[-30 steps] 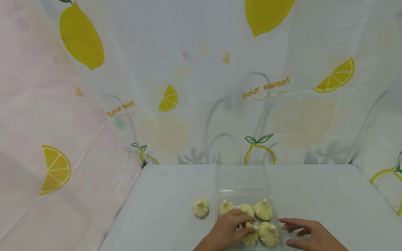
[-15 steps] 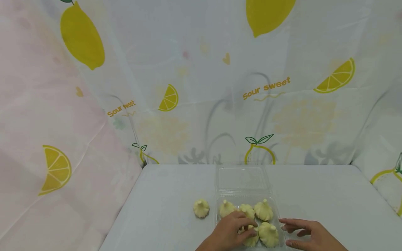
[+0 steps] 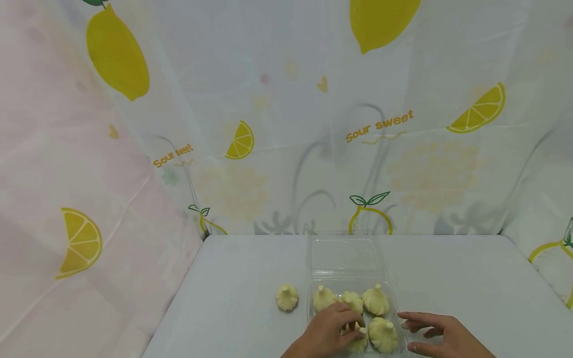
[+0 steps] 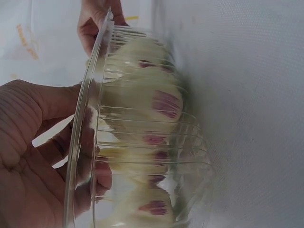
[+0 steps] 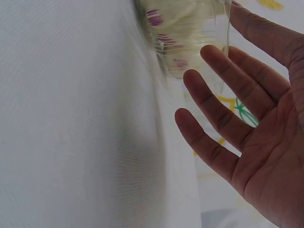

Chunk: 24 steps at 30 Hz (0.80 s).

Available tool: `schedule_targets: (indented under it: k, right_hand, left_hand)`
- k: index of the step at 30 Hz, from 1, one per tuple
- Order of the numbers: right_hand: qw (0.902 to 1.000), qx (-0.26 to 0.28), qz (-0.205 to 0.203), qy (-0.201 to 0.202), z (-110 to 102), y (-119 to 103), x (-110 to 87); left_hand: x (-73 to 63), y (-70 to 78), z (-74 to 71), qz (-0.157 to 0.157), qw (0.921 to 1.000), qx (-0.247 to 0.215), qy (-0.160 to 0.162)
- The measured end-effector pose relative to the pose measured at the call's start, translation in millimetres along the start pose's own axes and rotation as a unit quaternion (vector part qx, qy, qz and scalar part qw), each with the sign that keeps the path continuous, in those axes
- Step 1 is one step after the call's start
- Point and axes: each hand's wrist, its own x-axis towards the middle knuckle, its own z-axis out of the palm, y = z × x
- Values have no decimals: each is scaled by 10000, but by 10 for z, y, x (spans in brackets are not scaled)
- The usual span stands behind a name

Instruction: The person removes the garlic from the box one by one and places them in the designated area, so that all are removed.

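At the bottom edge of the head view, just left of centre, your left hand (image 3: 329,328) reaches into a clear plastic container (image 3: 353,282). Its fingers and thumb are bent over the front-left garlic bulb (image 3: 356,343); you cannot tell from these views whether they grip it. At the lower right, your right hand (image 3: 436,333) is held beside the container's right wall, fingers extended and apart, holding nothing; whether a fingertip touches the plastic is unclear.

The container sits at the bottom centre of the frame. Near its right front lies another pale bulb (image 3: 383,334), stem up. Behind these, a back row runs across: a left bulb (image 3: 324,297), a middle bulb (image 3: 351,302) and a right bulb (image 3: 376,300). Your left wrist view shows purple streaks (image 4: 166,104) on bulbs through the ribbed side. A loose bulb (image 3: 286,297) rests outside, just left of the container.

Farther up the frame, the container's transparent lid (image 3: 345,254) is folded back over the white table (image 3: 237,298). Beyond, filling the upper frame, hangs a pale cloth (image 3: 277,114) printed with yellow lemons (image 3: 117,53) and orange "Sour sweet" lettering (image 3: 379,126).
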Motion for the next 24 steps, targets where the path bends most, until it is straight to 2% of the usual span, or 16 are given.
schedule_targets:
  k: [12, 24]
  right_hand:
    - [9999, 38, 107, -10, 4, -1, -8]
    - [9999, -117, 80, 51, 7, -20, 3]
  left_hand:
    - [-11, -11, 4, 4, 10000, -5, 41]
    - [-23, -42, -57, 136, 9985, -436, 305]
